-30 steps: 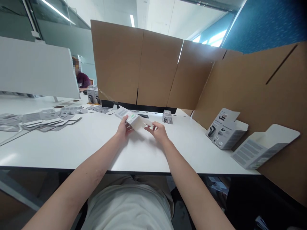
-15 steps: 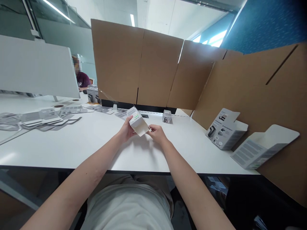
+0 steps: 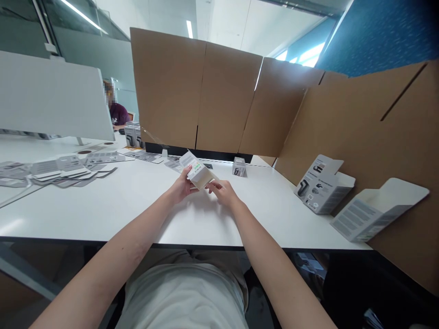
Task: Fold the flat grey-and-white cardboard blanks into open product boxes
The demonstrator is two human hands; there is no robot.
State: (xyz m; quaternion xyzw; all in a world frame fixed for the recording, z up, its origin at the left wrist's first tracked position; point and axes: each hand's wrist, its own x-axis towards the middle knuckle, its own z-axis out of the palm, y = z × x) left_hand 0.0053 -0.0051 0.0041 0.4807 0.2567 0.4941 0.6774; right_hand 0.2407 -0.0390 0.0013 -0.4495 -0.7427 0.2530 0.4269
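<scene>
A small white and grey carton (image 3: pixel 199 172) is held tilted above the table, its near end turned toward me and to the right. My left hand (image 3: pixel 182 185) is closed round its left side, thumb on the printed face. At the near right end, the bent fingers of my right hand (image 3: pixel 221 191) touch the carton's edge. Whether those fingers pinch a flap there is hard to make out. A flap stands up at the far end of the carton.
Flattened cartons (image 3: pixel 61 170) lie piled at the left. A small box (image 3: pixel 239 167) stands at the back of the white table (image 3: pixel 130 205). Two larger open cartons (image 3: pixel 318 187) lean at the right by a cardboard screen (image 3: pixel 229 100). A monitor (image 3: pixel 51 96) and a seated person (image 3: pixel 117 113) are beyond.
The carton has turned so that its near end shows less of its pale inner face. My right fingers have shifted slightly left along that end. My left hand keeps its hold.
</scene>
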